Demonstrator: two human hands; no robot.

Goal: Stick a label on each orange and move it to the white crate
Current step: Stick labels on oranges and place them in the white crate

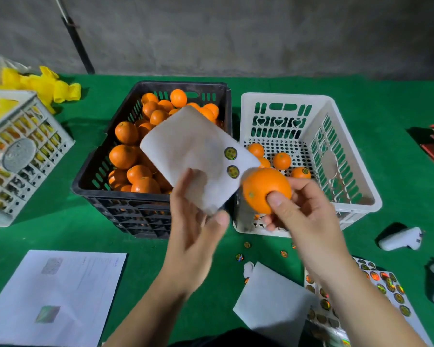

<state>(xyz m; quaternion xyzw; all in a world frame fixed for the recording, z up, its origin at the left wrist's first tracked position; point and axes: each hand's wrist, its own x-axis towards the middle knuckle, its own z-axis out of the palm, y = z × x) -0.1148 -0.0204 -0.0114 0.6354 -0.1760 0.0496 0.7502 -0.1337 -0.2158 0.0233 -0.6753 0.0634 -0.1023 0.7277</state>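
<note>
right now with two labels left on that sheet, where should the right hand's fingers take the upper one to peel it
Probably at the upper label's right rim, coming in from the sheet's right edge. Both labels sit close to that edge, and the left hand holds the sheet by its lower end, leaving that side open. The right hand is full: it grips an orange just beside the lower label.

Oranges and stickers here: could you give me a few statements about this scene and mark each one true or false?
1. The right hand holds an orange. True.
2. The backing sheet in the left hand carries two labels. True.
3. The white crate is fuller than the black crate. False: it holds only a few oranges.
4. The table covering is red. False: it is green.
</note>
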